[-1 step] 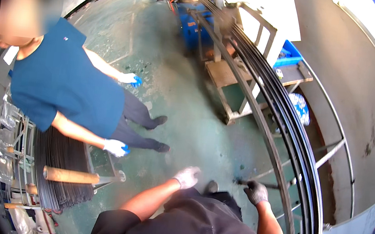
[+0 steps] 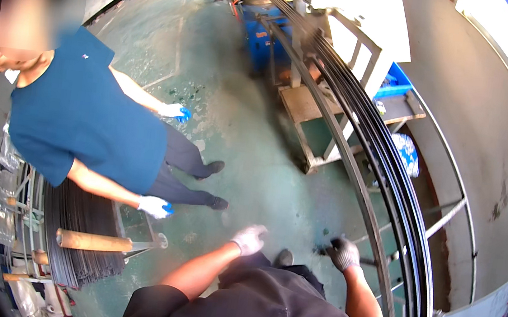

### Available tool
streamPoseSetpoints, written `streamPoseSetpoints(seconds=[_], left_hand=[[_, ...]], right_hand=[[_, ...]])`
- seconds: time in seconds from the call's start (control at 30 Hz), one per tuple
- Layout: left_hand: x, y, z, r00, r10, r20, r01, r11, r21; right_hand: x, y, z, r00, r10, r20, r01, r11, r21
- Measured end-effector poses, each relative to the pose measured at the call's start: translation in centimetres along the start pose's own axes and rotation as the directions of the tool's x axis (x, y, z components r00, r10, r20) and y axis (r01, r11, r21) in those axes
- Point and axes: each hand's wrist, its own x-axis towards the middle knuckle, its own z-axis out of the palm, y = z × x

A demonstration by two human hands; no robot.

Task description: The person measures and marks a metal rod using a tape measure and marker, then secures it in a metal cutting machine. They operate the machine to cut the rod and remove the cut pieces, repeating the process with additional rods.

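Observation:
My left hand (image 2: 249,239), in a pale work glove, hangs in front of my body with its fingers loosely bent. Nothing shows in it. My right hand (image 2: 343,254) wears a grey glove with dark fingertips. Its fingers are a little apart and it appears to hold nothing. Beside this hand, on the right, runs a metal rack (image 2: 359,198) carrying several long black strips (image 2: 402,191). A short crossbar of the rack lies close to the right hand, and I cannot tell whether they touch.
A person in a blue shirt (image 2: 92,118) and gloves stands at the left, by a stack of dark strips (image 2: 75,219) and a brown roller (image 2: 94,241). Beyond the rack are a blue bin (image 2: 394,82), a small stand (image 2: 307,105) and a blue machine (image 2: 264,37).
The view has shifted slightly. My right hand has risen a little and moved slightly left; the left hand has barely moved. The co-worker's head and upper body have shifted slightly.

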Motion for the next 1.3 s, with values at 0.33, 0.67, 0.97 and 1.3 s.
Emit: streamPoseSetpoints(seconds=[0.33,0.67,0.97,1.3], left_hand=[[24.8,-17.3,-17.8,0.985,-0.170,-0.035,0.162,0.972,-0.173],[46.4,-30.5,-50.7,0.924,-0.356,-0.143,0.299,0.902,-0.312],[62.7,-45.5,-75.2,0.854,-0.518,-0.036,0.485,0.820,-0.304],[85.3,-66.0,-100.8,0.739,-0.581,-0.341,0.343,0.760,-0.553]], right_hand=[[36.3,-34.2,-9.1,0.853,-0.508,-0.116,0.509,0.860,-0.031],[62.7,-47.4,-8.6,0.971,-0.081,0.225,0.082,0.997,0.002],[99.3,-79.7,-11.9,0.898,-0.353,0.262,0.384,0.920,-0.079],[136.0,-116.6,-6.7,0.680,-0.682,0.268,0.716,0.697,-0.042]])
